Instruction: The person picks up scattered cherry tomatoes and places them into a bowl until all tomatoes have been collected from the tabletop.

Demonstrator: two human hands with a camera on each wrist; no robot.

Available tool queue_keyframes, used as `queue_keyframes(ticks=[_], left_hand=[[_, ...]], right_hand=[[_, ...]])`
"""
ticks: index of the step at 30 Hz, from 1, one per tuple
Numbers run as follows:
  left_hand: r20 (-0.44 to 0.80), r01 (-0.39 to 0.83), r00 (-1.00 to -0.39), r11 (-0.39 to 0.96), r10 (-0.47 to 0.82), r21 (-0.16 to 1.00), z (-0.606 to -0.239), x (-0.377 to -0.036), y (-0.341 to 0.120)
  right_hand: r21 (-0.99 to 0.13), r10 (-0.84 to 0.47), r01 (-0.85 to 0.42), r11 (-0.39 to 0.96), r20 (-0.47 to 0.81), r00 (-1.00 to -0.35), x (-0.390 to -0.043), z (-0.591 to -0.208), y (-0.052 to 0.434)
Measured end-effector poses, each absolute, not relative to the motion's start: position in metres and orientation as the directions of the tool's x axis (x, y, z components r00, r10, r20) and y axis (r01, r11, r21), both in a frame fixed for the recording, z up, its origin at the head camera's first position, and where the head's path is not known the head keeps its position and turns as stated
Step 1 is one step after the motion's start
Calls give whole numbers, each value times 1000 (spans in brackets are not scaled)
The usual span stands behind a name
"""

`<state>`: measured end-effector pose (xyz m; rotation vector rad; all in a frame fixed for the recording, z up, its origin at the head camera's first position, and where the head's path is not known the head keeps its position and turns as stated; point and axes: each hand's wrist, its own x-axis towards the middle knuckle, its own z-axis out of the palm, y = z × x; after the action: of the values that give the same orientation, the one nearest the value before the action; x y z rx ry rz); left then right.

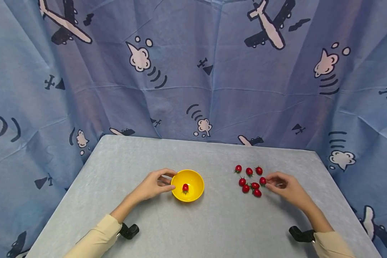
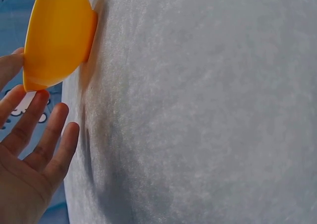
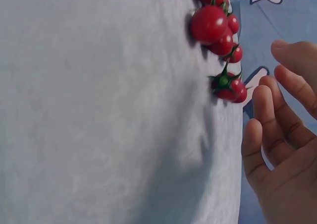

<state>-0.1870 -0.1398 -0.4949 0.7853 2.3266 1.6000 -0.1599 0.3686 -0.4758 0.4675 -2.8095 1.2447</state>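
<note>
Cream long sleeves [image 1: 96, 240], bare hands, black wrist-mounted cameras [image 1: 129, 231].

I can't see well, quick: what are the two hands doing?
Left hand: open, fingers touching the yellow bowl.
Right hand: open, holding nothing, beside the tomatoes.
</note>
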Motion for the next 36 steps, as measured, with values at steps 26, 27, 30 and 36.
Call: queue_keyframes(ticks=[26,27,30,36], left_hand=[[111,299,-832,271,543,915,-495,-188,-140],[110,298,-832,271,543,915,-495,-188,-140],[112,299,-832,269,543,915,-495,-188,-140],[114,302,-832,269,543,914,-496,-188,-140]], right_hand=[[-667,-217,-178,723,26,-976,-179,-494,373],[-666,-216,-177,725,24,-976,-180,-494,372],[-660,-227,-185,728,23,-974,-184,-495,371],[-645,-246,-213,734,39,-968,-187,-499,371]])
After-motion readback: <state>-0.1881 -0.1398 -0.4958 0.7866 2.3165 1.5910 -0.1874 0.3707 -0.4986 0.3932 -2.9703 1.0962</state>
